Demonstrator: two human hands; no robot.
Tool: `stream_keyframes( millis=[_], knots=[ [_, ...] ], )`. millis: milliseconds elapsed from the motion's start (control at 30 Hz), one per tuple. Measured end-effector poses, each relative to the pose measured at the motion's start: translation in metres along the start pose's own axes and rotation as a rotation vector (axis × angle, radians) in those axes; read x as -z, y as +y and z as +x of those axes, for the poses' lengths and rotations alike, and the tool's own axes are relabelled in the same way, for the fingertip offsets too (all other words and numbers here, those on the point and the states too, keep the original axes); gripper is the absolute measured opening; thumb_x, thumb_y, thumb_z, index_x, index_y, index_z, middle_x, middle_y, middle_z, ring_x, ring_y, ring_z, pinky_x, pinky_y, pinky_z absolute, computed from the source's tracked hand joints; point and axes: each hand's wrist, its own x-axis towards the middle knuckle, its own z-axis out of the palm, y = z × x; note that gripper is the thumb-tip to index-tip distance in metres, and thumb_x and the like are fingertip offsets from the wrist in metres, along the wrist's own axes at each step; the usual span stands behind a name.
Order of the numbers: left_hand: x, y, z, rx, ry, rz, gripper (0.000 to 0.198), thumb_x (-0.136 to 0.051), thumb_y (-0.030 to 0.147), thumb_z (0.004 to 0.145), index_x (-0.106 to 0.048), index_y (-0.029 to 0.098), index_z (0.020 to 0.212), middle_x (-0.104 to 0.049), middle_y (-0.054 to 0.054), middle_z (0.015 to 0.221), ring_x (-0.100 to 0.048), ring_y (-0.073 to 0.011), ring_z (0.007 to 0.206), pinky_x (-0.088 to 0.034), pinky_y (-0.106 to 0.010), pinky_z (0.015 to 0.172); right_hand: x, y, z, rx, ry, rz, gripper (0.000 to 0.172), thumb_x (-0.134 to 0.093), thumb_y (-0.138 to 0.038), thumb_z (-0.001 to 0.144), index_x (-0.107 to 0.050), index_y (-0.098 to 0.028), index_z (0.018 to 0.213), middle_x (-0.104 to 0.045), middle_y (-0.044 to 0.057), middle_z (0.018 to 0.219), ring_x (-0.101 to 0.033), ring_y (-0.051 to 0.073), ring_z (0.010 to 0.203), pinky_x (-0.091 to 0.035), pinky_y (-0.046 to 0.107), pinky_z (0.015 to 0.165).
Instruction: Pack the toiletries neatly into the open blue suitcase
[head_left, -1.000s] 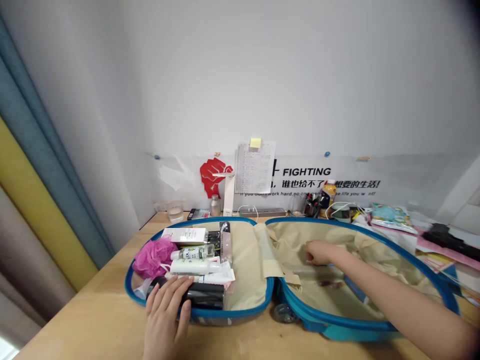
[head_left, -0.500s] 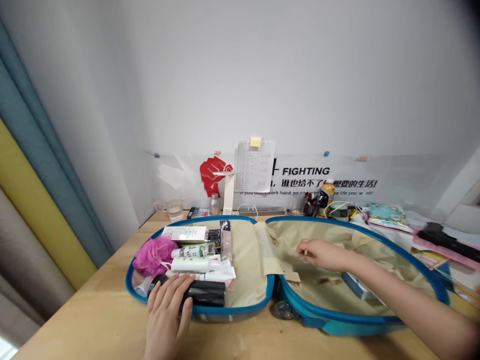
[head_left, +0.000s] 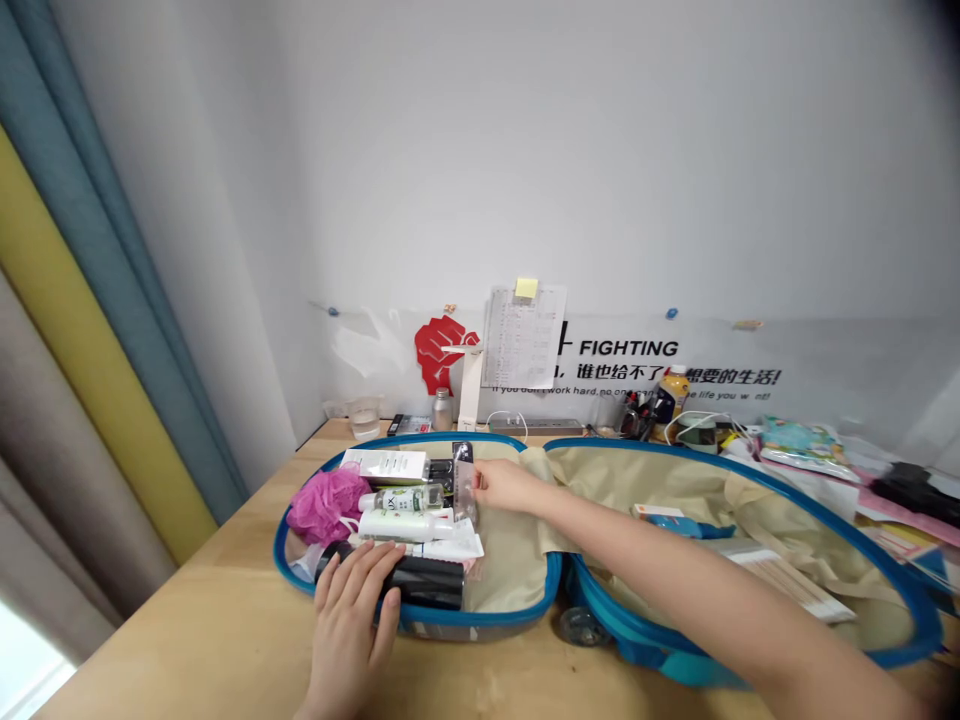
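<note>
The left hand [head_left: 351, 605] lies with fingers spread loosely over a glossy black cylinder [head_left: 433, 582] in the left half of an open blue-rimmed suitcase [head_left: 517, 613]. The right hand's [head_left: 508, 485] curled fingertips meet the right edge of a slim, clear-and-black plastic packet [head_left: 464, 487] there; whether they pinch it, I cannot tell.

Home-type rm w/ study desk [head_left: 217, 610] suggested by curtains [head_left: 82, 370] hung at L, slogan banner [head_left: 628, 348] pinned to wall & printed sheets [head_left: 523, 345] posted.

the right hand [head_left: 506, 485] shifts from the right half of the suitcase [head_left: 514, 580] to the left, now at a slim packet [head_left: 464, 490].
</note>
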Motion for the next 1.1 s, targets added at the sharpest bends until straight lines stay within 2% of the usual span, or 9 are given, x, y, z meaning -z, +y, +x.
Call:
stream_keyframes(
  millis=[100, 233, 533, 800, 967, 1100],
  knots=[
    [-0.001, 0.0, 0.0, 0.004, -0.001, 0.0, 0.032, -0.044, 0.024, 0.091, -0.061, 0.024, 0.118, -0.071, -0.003, 0.113, -0.06, -0.0203, 0.109, -0.025, -0.035, 0.107, -0.015, -0.008, 0.023, -0.039, -0.009, -0.007, 0.032, -0.056, -0.039, 0.092, -0.06, -0.017, 0.114, -0.062, 0.007, 0.115, -0.062, 0.017, 0.099, -0.053, 0.039, 0.086],
    [-0.001, -0.001, -0.001, 0.004, 0.001, -0.005, 0.032, -0.045, 0.025, 0.091, -0.062, 0.024, 0.118, -0.071, -0.002, 0.113, -0.06, -0.0199, 0.109, -0.025, -0.035, 0.107, -0.025, -0.008, 0.037, -0.068, -0.004, -0.011, 0.033, -0.056, -0.038, 0.092, -0.059, -0.017, 0.116, -0.061, 0.007, 0.117, -0.061, 0.018, 0.101, -0.052, 0.04, 0.087],
    [-0.003, -0.003, -0.003, 0.003, -0.01, 0.007, 0.033, -0.046, 0.025, 0.09, -0.061, 0.025, 0.12, -0.071, -0.002, 0.114, -0.06, -0.0203, 0.11, -0.025, -0.035, 0.107, -0.036, -0.005, 0.042, -0.086, -0.029, -0.005, 0.033, -0.057, -0.038, 0.092, -0.059, -0.017, 0.117, -0.061, 0.007, 0.118, -0.061, 0.018, 0.101, -0.052, 0.04, 0.087],
    [-0.002, -0.002, -0.002, 0.015, -0.002, -0.003, 0.033, -0.047, 0.025, 0.089, -0.061, 0.027, 0.118, -0.071, -0.001, 0.113, -0.061, -0.0192, 0.109, -0.026, -0.033, 0.107, -0.037, -0.004, 0.04, -0.046, -0.038, 0.06, 0.033, -0.057, -0.038, 0.092, -0.059, -0.017, 0.117, -0.061, 0.007, 0.118, -0.061, 0.018, 0.101, -0.053, 0.04, 0.087],
    [-0.002, -0.001, -0.003, 0.023, -0.023, 0.0, 0.032, -0.045, 0.025, 0.09, -0.06, 0.026, 0.119, -0.071, -0.002, 0.114, -0.061, -0.0203, 0.11, -0.026, -0.035, 0.106, -0.024, -0.004, 0.035, -0.021, -0.009, 0.122, 0.031, -0.056, -0.038, 0.092, -0.06, -0.017, 0.115, -0.062, 0.007, 0.116, -0.061, 0.017, 0.1, -0.053, 0.039, 0.087],
    [-0.003, -0.002, -0.004, 0.015, -0.03, 0.015, 0.033, -0.045, 0.024, 0.09, -0.061, 0.026, 0.12, -0.071, -0.002, 0.114, -0.06, -0.0208, 0.111, -0.025, -0.035, 0.107, 0.013, 0.009, 0.019, -0.018, 0.068, 0.171, 0.031, -0.055, -0.039, 0.093, -0.06, -0.017, 0.114, -0.063, 0.006, 0.113, -0.062, 0.016, 0.096, -0.053, 0.038, 0.084]
  ],
)
